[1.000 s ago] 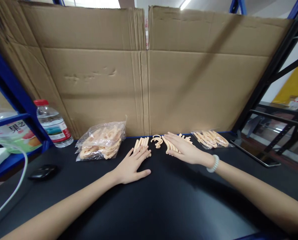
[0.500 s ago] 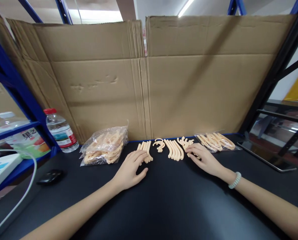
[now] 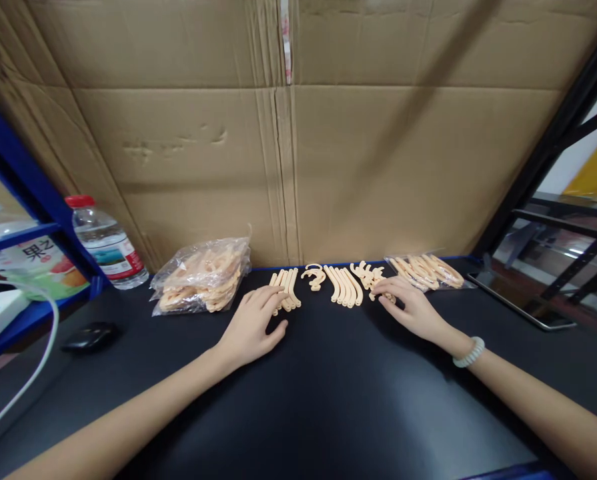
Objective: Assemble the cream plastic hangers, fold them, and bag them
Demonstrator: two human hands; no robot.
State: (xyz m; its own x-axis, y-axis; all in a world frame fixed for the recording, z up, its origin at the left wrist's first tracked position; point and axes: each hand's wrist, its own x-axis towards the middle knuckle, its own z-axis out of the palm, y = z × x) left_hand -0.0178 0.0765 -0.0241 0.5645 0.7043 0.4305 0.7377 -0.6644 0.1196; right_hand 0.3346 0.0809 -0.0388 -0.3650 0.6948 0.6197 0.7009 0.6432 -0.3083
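My left hand (image 3: 252, 327) rests with fingers apart at the left group of straight cream pieces (image 3: 289, 288), its fingertips over their left edge and nothing gripped. Right of that group lie a few hook-shaped pieces (image 3: 314, 276), then a row of several curved cream strips (image 3: 343, 287). My right hand (image 3: 409, 309) is bent over small branched pieces (image 3: 365, 273); thumb and fingers are apart, and the pieces beneath the fingers are partly hidden. Neither hand lifts anything off the black table (image 3: 328, 400).
A plastic bag of cream pieces (image 3: 203, 277) stands back left, a flatter one (image 3: 425, 271) back right. Around the edges are a black mouse (image 3: 91, 337), a bottle with a red cap (image 3: 109, 247), a white cable (image 3: 45, 353), a dark tablet (image 3: 521, 300) and a cardboard wall (image 3: 193, 153).
The view has tilted downward, so everything on the table sits differently in the frame. Both hands keep nearly the same places over the pieces.
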